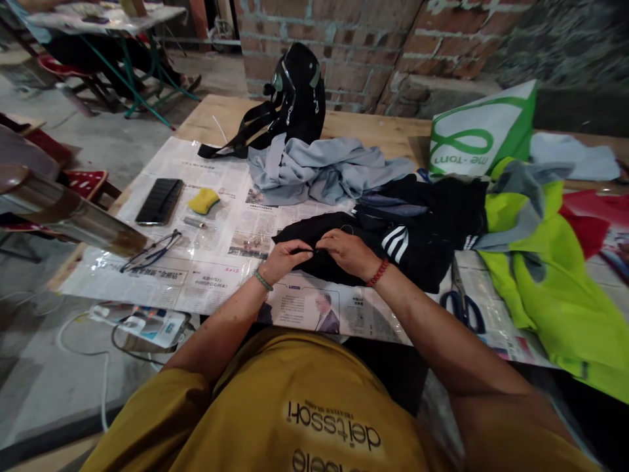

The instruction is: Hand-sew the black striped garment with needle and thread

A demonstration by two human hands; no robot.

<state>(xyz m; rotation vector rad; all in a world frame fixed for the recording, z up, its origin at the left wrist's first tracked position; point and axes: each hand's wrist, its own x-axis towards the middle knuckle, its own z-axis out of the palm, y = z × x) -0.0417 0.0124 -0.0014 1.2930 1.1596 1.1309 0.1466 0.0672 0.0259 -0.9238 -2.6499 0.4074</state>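
A black garment (pixel 417 252) with white stripes lies crumpled on the newspaper-covered table in front of me. My left hand (pixel 286 257), a green bead bracelet at its wrist, pinches a bit of the black cloth at its near left part. Close beside it, my right hand (pixel 351 254) is closed in a pinch over the same cloth, with red beads around the wrist. What sits between the right fingertips is too small to make out. A fine thread-like loop (pixel 348 228) shows just above the right hand.
Scissors (pixel 462 305) lie right of the garment, near a yellow-green garment (pixel 535 262). Grey cloth (pixel 324 167) and a black bag (pixel 299 95) are behind. To the left are a phone (pixel 160 201), a sponge (pixel 204 200), glasses (pixel 152 252) and a tilted bottle (pixel 73 210).
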